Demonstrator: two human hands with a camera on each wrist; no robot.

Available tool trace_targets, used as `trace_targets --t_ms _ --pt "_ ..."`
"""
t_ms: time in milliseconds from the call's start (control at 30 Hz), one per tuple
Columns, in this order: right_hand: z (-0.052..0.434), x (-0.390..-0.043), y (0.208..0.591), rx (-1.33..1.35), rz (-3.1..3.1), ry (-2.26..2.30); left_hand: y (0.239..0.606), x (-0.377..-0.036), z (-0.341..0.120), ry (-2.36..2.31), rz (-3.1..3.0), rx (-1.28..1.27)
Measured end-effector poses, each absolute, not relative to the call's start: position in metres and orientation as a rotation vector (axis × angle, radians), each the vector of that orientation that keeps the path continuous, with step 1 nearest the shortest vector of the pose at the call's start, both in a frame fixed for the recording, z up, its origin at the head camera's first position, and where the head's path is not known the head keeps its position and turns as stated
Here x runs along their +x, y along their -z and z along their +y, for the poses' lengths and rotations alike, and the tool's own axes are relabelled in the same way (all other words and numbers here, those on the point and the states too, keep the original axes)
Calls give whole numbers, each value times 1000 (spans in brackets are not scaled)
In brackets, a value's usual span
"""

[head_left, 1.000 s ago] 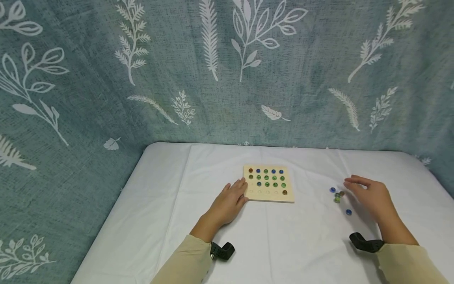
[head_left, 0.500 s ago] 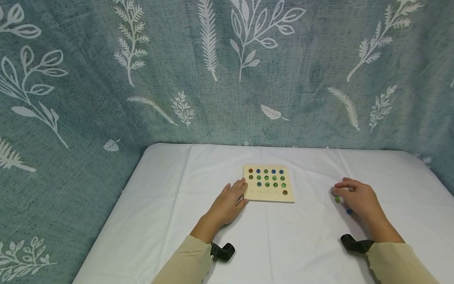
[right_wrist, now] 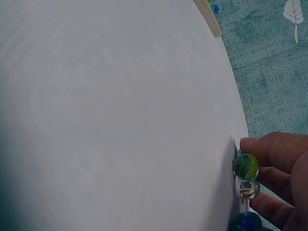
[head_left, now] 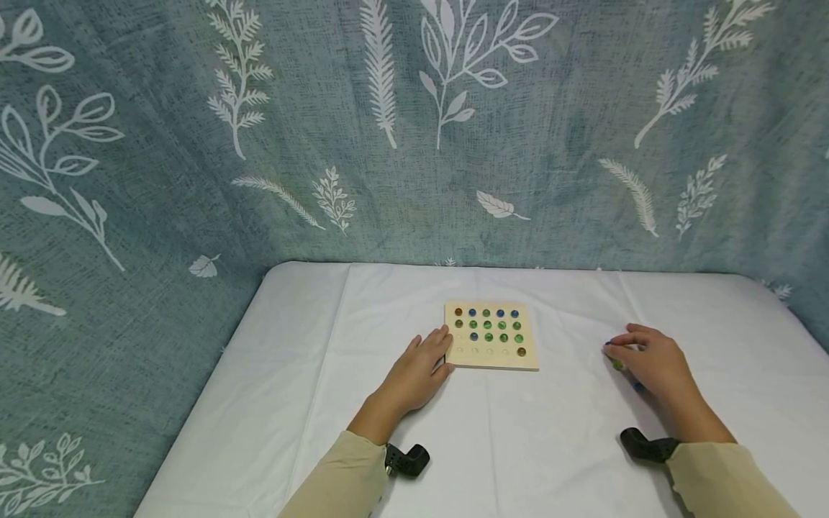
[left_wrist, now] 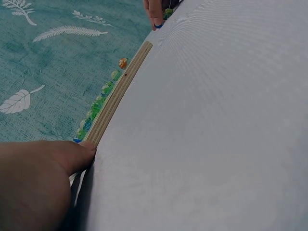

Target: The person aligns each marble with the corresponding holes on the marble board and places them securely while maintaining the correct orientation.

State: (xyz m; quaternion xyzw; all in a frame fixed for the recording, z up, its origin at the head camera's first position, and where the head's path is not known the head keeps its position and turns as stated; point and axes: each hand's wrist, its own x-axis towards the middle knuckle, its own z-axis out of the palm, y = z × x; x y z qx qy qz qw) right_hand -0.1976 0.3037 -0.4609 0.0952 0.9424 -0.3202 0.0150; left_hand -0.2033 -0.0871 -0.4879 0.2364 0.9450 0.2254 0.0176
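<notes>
A pale wooden board [head_left: 482, 360] with rows of hollows lies mid-table, holding several blue, green and brown glass marbles [head_left: 488, 325]. My left hand [head_left: 417, 368] rests against its left side, fingers fairly straight, the thumb touching the near corner. At the right, my right hand [head_left: 657, 363] has thumb and forefinger bent together around a blue marble [head_left: 606, 344], mostly hidden by the fingertips. Close by on the cloth are a green marble [right_wrist: 246, 166], a clear marble with a red swirl [right_wrist: 250, 189] and a dark blue marble [right_wrist: 245, 222].
White cloth [head_left: 550, 439] covers the table, with shallow creases. A blue-green curtain [head_left: 414, 194] with white leaf prints hangs behind and at the left. A black wrist camera [head_left: 408, 460] sits on the left wrist, another black wrist camera [head_left: 648, 444] on the right.
My right hand has moved left and come down onto the loose marbles, its fingers closing at the blue one. My left hand and the board stay as they were.
</notes>
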Motion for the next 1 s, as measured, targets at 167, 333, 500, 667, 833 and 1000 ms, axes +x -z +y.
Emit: trace_targets --t_ms 167,333,500,667,833,1000 --pt "301 -199 459 301 2947 969 488 -204 -87 -706 2932 725" --pt "297 -203 454 341 2911 1032 488 -205 -87 -703 2928 726" --pt "280 -210 443 274 2912 1127 487 -205 -87 -711 2924 724" --pt "246 -217 431 170 2989 1186 486 -204 -87 -720 2919 712" --pt "208 -224 424 77 3065 1215 486 -204 -87 -736 2916 710" --pt "175 -230 428 -28 3038 1278 485 -204 -87 -728 2919 719"
